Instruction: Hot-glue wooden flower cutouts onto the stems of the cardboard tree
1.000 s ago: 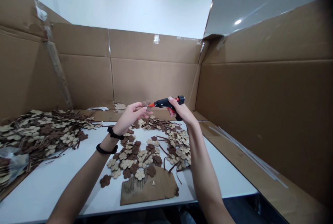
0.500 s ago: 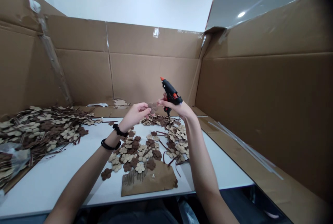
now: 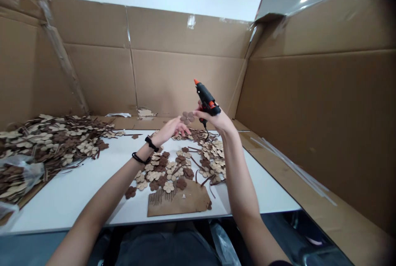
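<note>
My right hand point(image 3: 213, 115) is wrapped round a black hot glue gun point(image 3: 206, 97), its orange nozzle tilted up and to the left. The thumb and fingertips of that same hand also seem to hold a brown felt-like flower point(image 3: 187, 117) by its right edge. Just left of and below this flower is my left hand point(image 3: 173, 129), fingers loosely apart with nothing seen in them. Whether its fingertips still touch a petal I cannot tell. Beneath both hands lies a spread of brown and cream flowers point(image 3: 168, 171) on the white table point(image 3: 114, 167).
A large heap of flowers and thin strips point(image 3: 62, 138) covers the table's left side, beside a clear plastic bag point(image 3: 27, 171). A cardboard piece point(image 3: 179, 202) lies at the front edge. Cardboard walls point(image 3: 185, 64) enclose the table; clear glue sticks point(image 3: 291, 167) rest at right.
My left hand has loosened from the flower and dropped slightly, its fingers now spread. The flower stays with my right hand and shows more of its face. The camera view has tipped down.
</note>
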The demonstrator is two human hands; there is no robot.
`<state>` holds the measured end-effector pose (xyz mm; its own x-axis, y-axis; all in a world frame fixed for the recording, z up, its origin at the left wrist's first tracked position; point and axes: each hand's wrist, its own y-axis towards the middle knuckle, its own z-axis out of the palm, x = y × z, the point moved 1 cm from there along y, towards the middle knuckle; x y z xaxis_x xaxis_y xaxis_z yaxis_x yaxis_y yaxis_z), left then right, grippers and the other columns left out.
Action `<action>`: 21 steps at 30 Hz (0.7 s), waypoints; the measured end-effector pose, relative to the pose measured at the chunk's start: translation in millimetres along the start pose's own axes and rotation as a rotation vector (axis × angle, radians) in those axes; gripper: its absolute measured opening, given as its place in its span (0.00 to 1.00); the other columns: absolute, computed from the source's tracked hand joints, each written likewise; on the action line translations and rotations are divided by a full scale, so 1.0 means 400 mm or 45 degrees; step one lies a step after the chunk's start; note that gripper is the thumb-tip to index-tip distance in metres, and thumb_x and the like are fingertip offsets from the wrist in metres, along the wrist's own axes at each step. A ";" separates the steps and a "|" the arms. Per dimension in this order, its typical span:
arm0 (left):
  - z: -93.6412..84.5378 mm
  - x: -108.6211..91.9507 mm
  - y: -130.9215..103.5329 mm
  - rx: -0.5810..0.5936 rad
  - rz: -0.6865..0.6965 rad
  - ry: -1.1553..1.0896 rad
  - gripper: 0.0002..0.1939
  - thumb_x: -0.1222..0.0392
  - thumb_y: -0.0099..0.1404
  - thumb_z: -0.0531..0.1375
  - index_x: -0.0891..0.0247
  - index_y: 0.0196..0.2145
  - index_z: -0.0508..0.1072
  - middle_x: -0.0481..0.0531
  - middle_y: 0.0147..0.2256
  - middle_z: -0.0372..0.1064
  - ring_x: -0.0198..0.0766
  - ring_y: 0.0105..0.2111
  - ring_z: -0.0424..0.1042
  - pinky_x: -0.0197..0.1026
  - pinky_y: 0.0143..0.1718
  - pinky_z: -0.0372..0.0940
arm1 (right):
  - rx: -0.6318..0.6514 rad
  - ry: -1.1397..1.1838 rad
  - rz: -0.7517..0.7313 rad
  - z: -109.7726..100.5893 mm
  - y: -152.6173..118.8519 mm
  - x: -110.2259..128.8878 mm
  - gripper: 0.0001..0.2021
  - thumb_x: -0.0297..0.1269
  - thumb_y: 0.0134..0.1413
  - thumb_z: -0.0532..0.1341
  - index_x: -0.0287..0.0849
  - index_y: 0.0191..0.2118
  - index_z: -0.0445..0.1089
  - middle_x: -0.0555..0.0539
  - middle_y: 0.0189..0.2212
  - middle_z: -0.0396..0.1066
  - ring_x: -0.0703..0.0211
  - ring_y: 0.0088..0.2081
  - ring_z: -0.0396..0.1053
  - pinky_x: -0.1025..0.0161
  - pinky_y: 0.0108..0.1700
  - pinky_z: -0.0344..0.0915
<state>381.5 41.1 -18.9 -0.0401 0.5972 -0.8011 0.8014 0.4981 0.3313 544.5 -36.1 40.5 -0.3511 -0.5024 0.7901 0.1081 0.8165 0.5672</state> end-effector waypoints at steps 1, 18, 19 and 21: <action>0.013 0.034 0.003 0.075 0.017 0.190 0.21 0.61 0.69 0.39 0.69 0.46 0.69 0.60 0.37 0.75 0.37 0.33 0.71 0.36 0.30 0.63 | -0.034 0.010 0.002 -0.001 0.001 -0.001 0.15 0.38 0.38 0.67 0.42 0.31 0.60 0.54 0.26 0.63 0.65 0.27 0.60 0.64 0.31 0.58; -0.001 0.102 0.008 -0.313 0.002 0.430 0.12 0.58 0.67 0.49 0.62 0.41 0.69 0.51 0.27 0.71 0.34 0.21 0.66 0.35 0.25 0.59 | -0.355 0.105 0.002 -0.014 0.003 -0.003 0.15 0.39 0.38 0.67 0.42 0.32 0.63 0.53 0.25 0.66 0.65 0.27 0.61 0.64 0.31 0.57; -0.018 0.076 0.005 -0.398 -0.029 0.307 0.12 0.55 0.66 0.49 0.62 0.41 0.68 0.51 0.27 0.71 0.34 0.20 0.66 0.35 0.23 0.58 | -0.391 0.110 -0.005 -0.018 0.005 -0.006 0.15 0.39 0.38 0.67 0.42 0.31 0.63 0.53 0.25 0.66 0.64 0.27 0.61 0.64 0.31 0.57; -0.048 0.023 -0.006 -0.526 -0.094 -0.001 0.14 0.49 0.62 0.55 0.63 0.36 0.68 0.50 0.26 0.70 0.34 0.21 0.66 0.34 0.22 0.57 | -0.424 0.118 -0.016 -0.028 0.006 -0.011 0.15 0.39 0.38 0.67 0.42 0.32 0.63 0.53 0.25 0.66 0.64 0.27 0.61 0.64 0.31 0.57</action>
<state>367.7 57.3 -17.5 -0.0883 0.5501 -0.8304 0.4895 0.7500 0.4448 556.8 -35.1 40.8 -0.2697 -0.5480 0.7918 0.4074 0.6801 0.6095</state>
